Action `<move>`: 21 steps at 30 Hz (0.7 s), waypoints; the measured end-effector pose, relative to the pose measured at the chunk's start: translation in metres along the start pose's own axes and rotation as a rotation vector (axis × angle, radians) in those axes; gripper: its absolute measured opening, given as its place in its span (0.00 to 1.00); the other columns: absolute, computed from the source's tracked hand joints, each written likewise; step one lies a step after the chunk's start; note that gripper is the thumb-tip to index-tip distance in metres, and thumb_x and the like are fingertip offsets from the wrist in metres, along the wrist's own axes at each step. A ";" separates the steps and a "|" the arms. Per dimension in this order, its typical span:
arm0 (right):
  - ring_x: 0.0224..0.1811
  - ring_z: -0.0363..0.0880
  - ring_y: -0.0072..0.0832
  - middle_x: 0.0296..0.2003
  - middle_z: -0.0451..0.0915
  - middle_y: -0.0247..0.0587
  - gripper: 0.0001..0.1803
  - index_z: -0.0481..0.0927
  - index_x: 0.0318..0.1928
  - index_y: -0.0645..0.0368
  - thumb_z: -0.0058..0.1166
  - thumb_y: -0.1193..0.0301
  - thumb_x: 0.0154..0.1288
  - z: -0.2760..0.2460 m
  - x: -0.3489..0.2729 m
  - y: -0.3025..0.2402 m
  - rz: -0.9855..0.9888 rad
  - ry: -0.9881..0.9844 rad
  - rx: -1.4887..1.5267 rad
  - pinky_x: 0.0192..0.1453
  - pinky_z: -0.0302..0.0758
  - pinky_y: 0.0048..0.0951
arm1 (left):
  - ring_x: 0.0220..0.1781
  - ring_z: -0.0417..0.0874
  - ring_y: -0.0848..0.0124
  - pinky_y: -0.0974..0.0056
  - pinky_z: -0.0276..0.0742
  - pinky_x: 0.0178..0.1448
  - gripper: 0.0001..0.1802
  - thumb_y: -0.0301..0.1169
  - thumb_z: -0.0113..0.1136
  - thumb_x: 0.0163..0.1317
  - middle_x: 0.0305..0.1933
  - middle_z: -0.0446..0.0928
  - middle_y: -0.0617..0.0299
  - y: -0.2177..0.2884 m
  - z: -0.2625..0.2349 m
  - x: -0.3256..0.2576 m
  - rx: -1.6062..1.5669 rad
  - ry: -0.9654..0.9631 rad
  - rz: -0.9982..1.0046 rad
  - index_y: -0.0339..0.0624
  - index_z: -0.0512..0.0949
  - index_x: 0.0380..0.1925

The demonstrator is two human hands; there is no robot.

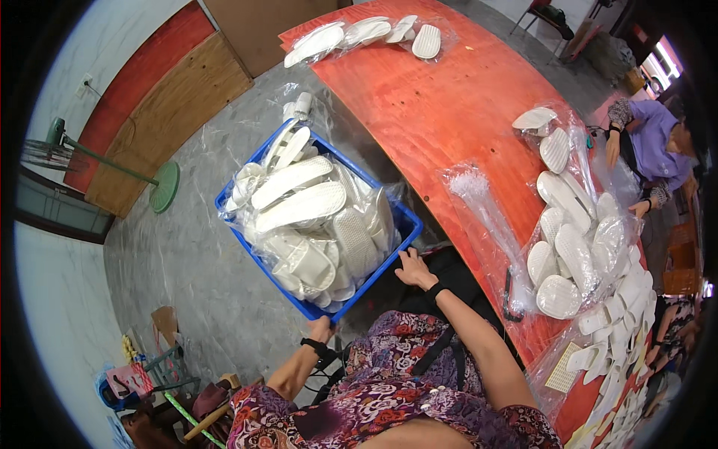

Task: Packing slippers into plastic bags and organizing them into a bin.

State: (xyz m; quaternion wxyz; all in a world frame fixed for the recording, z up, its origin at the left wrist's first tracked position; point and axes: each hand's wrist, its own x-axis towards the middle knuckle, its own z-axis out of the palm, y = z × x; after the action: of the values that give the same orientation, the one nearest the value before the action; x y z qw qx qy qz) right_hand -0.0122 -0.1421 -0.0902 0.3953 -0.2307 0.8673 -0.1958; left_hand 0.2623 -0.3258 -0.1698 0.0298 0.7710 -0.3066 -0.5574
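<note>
A blue plastic crate (254,263) sits in front of me, heaped with white slippers (303,208) in clear plastic bags. My left hand (321,329) is closed on the crate's near corner, its fingers partly hidden under the rim. At the right side of the crate, my right hand (415,269) has its fingers curled at the rim near the corner. Both wrists wear black bands. The bagged slippers rise above the rim, and some plastic spills over the far end, where a white bagged item (302,105) lies.
A red table (419,112) runs along the right, bearing bagged slippers (572,247), loose white slippers (621,314) and plastic bags (479,202). Across it, a person in purple (658,142) handles plastic. A green fan stand (164,187) and a cluttered pile (164,389) are at left.
</note>
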 end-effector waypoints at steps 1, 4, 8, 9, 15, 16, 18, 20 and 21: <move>0.60 0.60 0.57 0.61 0.53 0.61 0.36 0.57 0.62 0.59 0.53 0.62 0.54 0.001 0.001 0.000 -0.013 0.024 -0.005 0.63 0.62 0.43 | 0.23 0.72 0.66 0.55 0.73 0.24 0.08 0.19 0.47 0.52 0.28 0.70 0.58 -0.017 -0.006 0.023 0.056 -0.183 0.036 0.40 0.67 0.33; 0.60 0.58 0.60 0.62 0.51 0.62 0.37 0.56 0.63 0.59 0.53 0.62 0.54 -0.003 0.013 0.002 0.155 0.005 0.115 0.64 0.61 0.43 | 0.24 0.72 0.66 0.56 0.72 0.24 0.05 0.19 0.47 0.51 0.26 0.69 0.60 -0.015 -0.001 0.004 0.056 -0.210 -0.018 0.41 0.67 0.29; 0.65 0.51 0.57 0.64 0.52 0.53 0.32 0.63 0.60 0.55 0.51 0.67 0.53 -0.004 0.038 0.014 0.010 0.151 -0.285 0.63 0.59 0.54 | 0.24 0.72 0.68 0.57 0.72 0.26 0.06 0.20 0.46 0.52 0.25 0.68 0.61 -0.007 -0.024 0.023 0.155 -0.548 -0.008 0.44 0.68 0.28; 0.65 0.51 0.57 0.64 0.52 0.53 0.32 0.63 0.60 0.55 0.51 0.67 0.53 -0.006 0.044 0.016 0.002 0.150 -0.290 0.63 0.59 0.54 | 0.24 0.72 0.69 0.58 0.72 0.26 0.08 0.19 0.45 0.52 0.26 0.69 0.61 -0.005 -0.012 0.021 0.255 -0.385 -0.017 0.45 0.69 0.28; 0.70 0.45 0.47 0.61 0.62 0.45 0.18 0.76 0.49 0.56 0.47 0.71 0.56 -0.016 0.072 0.010 -0.127 -0.079 -0.509 0.64 0.55 0.53 | 0.27 0.73 0.67 0.61 0.72 0.26 0.18 0.16 0.43 0.48 0.30 0.70 0.61 -0.033 0.000 0.108 0.098 -0.187 0.415 0.38 0.65 0.42; 0.70 0.45 0.46 0.60 0.64 0.44 0.19 0.76 0.49 0.55 0.47 0.70 0.55 -0.016 0.075 0.010 -0.114 -0.139 -0.565 0.64 0.55 0.53 | 0.29 0.73 0.66 0.61 0.72 0.28 0.18 0.16 0.43 0.48 0.31 0.70 0.60 -0.029 0.004 0.110 0.123 -0.175 0.425 0.37 0.65 0.43; 0.69 0.49 0.44 0.57 0.67 0.43 0.20 0.76 0.49 0.54 0.50 0.69 0.53 -0.016 0.079 0.010 -0.093 -0.118 -0.553 0.64 0.55 0.54 | 0.32 0.73 0.65 0.61 0.72 0.32 0.20 0.17 0.44 0.48 0.33 0.70 0.58 -0.025 0.008 0.111 0.174 -0.146 0.439 0.35 0.64 0.45; 0.66 0.54 0.42 0.57 0.67 0.40 0.21 0.76 0.50 0.52 0.51 0.69 0.52 -0.017 0.082 0.009 -0.057 -0.211 -0.566 0.62 0.58 0.55 | 0.35 0.73 0.65 0.62 0.72 0.36 0.22 0.17 0.46 0.48 0.35 0.71 0.56 -0.028 0.007 0.107 0.230 -0.114 0.445 0.32 0.63 0.47; 0.64 0.57 0.41 0.57 0.68 0.38 0.23 0.75 0.52 0.51 0.54 0.67 0.52 -0.014 0.080 0.006 -0.071 -0.190 -0.602 0.58 0.63 0.55 | 0.36 0.73 0.64 0.62 0.72 0.38 0.23 0.17 0.46 0.48 0.36 0.71 0.55 -0.031 0.003 0.102 0.265 -0.100 0.446 0.31 0.62 0.48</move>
State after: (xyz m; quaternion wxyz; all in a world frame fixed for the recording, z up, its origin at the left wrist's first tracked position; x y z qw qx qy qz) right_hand -0.0713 -0.1792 -0.1324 0.3813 -0.3849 0.8368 0.0784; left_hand 0.2928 -0.3520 -0.2687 0.0356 0.6532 -0.5403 -0.5293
